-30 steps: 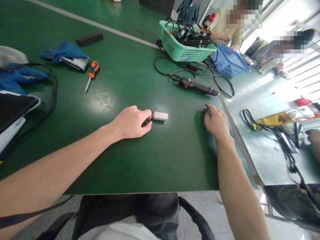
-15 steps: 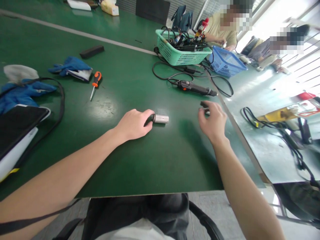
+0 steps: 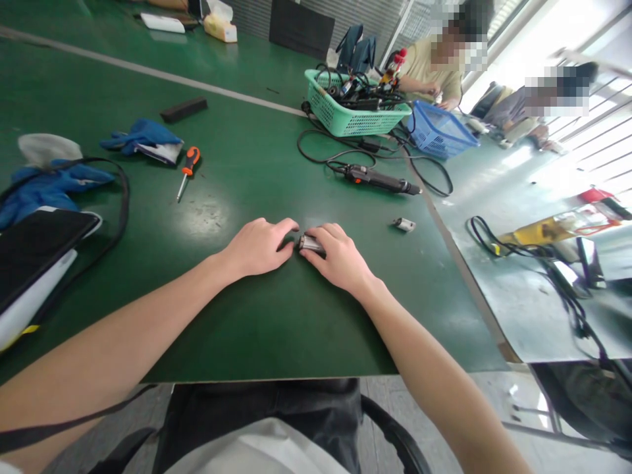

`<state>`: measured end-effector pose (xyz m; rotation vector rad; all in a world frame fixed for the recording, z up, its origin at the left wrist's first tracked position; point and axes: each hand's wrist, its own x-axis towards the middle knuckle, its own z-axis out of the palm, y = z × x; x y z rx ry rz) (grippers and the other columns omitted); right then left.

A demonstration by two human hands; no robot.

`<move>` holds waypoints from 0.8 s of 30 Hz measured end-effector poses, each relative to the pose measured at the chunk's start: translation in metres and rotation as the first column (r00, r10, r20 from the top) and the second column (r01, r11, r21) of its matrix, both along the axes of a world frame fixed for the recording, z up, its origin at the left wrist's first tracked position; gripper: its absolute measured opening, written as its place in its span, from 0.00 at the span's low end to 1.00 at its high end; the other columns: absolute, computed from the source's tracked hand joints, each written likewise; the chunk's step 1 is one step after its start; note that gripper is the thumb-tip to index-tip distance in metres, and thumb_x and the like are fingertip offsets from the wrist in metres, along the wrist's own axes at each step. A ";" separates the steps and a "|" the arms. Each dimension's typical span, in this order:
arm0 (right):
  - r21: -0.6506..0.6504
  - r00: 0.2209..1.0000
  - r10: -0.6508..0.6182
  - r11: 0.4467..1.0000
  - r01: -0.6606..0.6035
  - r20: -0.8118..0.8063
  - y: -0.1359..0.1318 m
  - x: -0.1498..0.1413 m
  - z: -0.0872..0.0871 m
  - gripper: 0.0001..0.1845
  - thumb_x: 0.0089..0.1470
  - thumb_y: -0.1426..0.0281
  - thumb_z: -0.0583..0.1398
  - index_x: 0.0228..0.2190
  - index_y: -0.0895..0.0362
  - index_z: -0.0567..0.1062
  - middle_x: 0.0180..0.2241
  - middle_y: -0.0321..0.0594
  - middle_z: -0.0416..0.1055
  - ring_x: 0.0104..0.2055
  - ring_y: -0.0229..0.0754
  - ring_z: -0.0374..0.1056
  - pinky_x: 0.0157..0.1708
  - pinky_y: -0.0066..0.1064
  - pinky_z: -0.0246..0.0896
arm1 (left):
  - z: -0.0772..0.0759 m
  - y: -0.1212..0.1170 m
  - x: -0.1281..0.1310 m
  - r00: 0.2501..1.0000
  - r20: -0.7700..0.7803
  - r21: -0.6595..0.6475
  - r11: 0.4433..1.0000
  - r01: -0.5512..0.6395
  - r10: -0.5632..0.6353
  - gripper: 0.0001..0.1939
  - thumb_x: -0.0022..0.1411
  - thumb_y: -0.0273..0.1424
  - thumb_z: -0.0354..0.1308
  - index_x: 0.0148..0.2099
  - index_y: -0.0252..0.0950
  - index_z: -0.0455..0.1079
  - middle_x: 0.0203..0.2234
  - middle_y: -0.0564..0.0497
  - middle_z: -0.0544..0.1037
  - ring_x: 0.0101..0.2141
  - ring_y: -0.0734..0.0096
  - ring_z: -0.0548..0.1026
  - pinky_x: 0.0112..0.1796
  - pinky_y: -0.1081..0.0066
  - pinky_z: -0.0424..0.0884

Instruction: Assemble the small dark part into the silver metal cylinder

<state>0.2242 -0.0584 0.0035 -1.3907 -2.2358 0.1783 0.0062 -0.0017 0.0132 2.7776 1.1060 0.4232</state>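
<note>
My right hand [image 3: 338, 257] is closed around a small silver metal cylinder [image 3: 310, 243] lying low over the green table, its near end facing left. Just left of it, my left hand [image 3: 259, 247] rests with thumb and forefinger apart, the fingertips close to the cylinder's dark end; I see nothing gripped between them. A short silver metal piece [image 3: 405, 224] with a dark end lies on the table to the right. Beyond it is a black electric screwdriver [image 3: 382, 179] with a cable.
An orange-handled screwdriver [image 3: 187, 172], blue gloves [image 3: 143, 139] and a black bar [image 3: 184, 110] lie left. A green basket [image 3: 355, 122] of cables and a blue basket [image 3: 439, 131] stand at the back. Two people sit far right. A yellow tool [image 3: 533, 230] lies on the right table.
My right hand has let go of the short metal piece on the right and moved left onto the silver cylinder. My left hand's fingers have loosened from the cylinder's dark end.
</note>
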 end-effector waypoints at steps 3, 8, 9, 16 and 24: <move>-0.016 1.000 0.006 1.000 -0.006 0.009 -0.003 0.000 0.003 0.13 0.65 0.63 0.62 0.49 0.55 0.74 0.45 0.47 0.73 0.48 0.53 0.66 0.51 0.43 0.66 | 0.000 0.000 0.001 1.000 -0.016 -0.044 0.999 -0.013 0.012 0.17 0.69 0.36 0.51 0.55 0.37 0.72 0.30 0.51 0.81 0.31 0.61 0.78 0.37 0.64 0.69; -0.028 1.000 0.002 1.000 -0.001 0.018 -0.003 -0.001 0.006 0.13 0.65 0.64 0.62 0.49 0.55 0.74 0.44 0.47 0.72 0.49 0.53 0.66 0.51 0.43 0.65 | 0.000 0.000 0.001 1.000 -0.024 -0.063 0.998 0.005 -0.006 0.16 0.70 0.36 0.51 0.54 0.38 0.73 0.32 0.51 0.82 0.32 0.61 0.77 0.38 0.64 0.68; -0.028 1.000 0.003 1.000 -0.003 0.019 -0.002 -0.001 0.006 0.13 0.65 0.64 0.62 0.49 0.55 0.74 0.44 0.47 0.72 0.48 0.53 0.66 0.51 0.43 0.65 | 0.000 0.000 0.001 1.000 -0.025 -0.059 0.998 0.008 -0.009 0.16 0.70 0.36 0.51 0.53 0.38 0.73 0.32 0.51 0.82 0.32 0.61 0.77 0.38 0.64 0.68; -0.048 0.999 0.002 0.999 0.000 0.033 -0.003 -0.001 0.009 0.13 0.66 0.64 0.61 0.49 0.55 0.73 0.45 0.47 0.73 0.49 0.53 0.66 0.51 0.42 0.66 | 0.001 0.001 0.000 0.999 -0.026 -0.069 0.997 0.046 -0.047 0.14 0.70 0.37 0.51 0.52 0.39 0.73 0.30 0.52 0.81 0.30 0.63 0.76 0.38 0.64 0.66; -0.062 0.988 0.021 0.998 -0.011 0.152 -0.005 -0.001 0.017 0.15 0.68 0.63 0.59 0.51 0.58 0.73 0.46 0.49 0.74 0.50 0.54 0.67 0.51 0.43 0.65 | 0.002 -0.001 0.000 0.997 -0.037 -0.066 0.996 0.063 -0.066 0.14 0.70 0.35 0.51 0.52 0.39 0.73 0.29 0.52 0.80 0.31 0.63 0.76 0.38 0.64 0.66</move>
